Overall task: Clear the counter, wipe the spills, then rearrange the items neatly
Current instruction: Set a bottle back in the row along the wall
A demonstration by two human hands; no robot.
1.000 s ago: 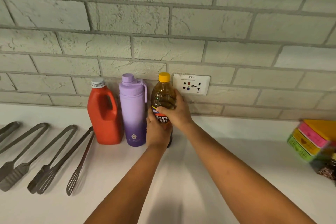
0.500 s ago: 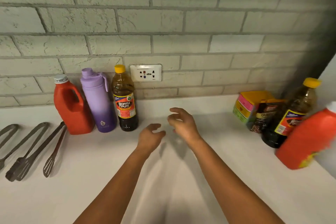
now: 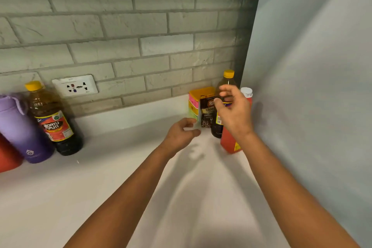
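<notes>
Right hand point(image 3: 233, 110) reaching, fingers loose and holding nothing, likely to grab corner bottle point(image 3: 226, 86); left hand point(image 3: 182, 134) empty, hovering just beside bottle.

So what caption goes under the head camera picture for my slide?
Two bare hands, left and right, reach toward bottles and a snack packet in the counter corner.

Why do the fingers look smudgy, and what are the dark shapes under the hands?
Head view: the raised right hand has motion-blurred fingers; the left hand is sharper; the dark shapes are their shadows on the white counter.
</notes>
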